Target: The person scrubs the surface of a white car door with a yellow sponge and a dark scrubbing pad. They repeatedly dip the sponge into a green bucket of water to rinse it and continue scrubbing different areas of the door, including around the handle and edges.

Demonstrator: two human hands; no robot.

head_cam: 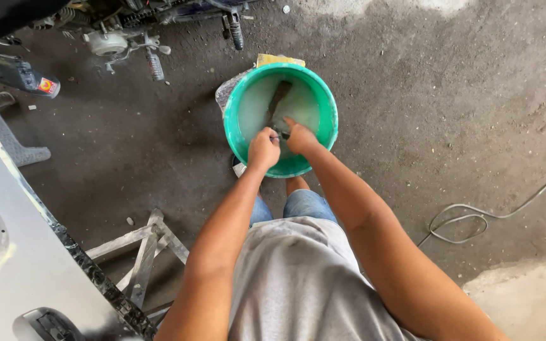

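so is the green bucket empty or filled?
Filled partway: the green bucket stands upright with cloudy liquid inside, both hands dipped in it. Depth: cannot tell.

**One head-worn camera, looking steeply down**

A single camera is riding on the person's head and is pointing almost straight down the front of the body. The grey shirt and both forearms are filling the lower middle of the frame, very near the lens. The round green plastic bucket [279, 120] is sitting just above centre, farther off on the rough grey concrete floor [450, 107]. The top edge is reaching the underside of a parked motorcycle [127, 38]; the left edge is cutting across a pale grey vehicle body panel [14, 252]. No second view is overlapping this one.
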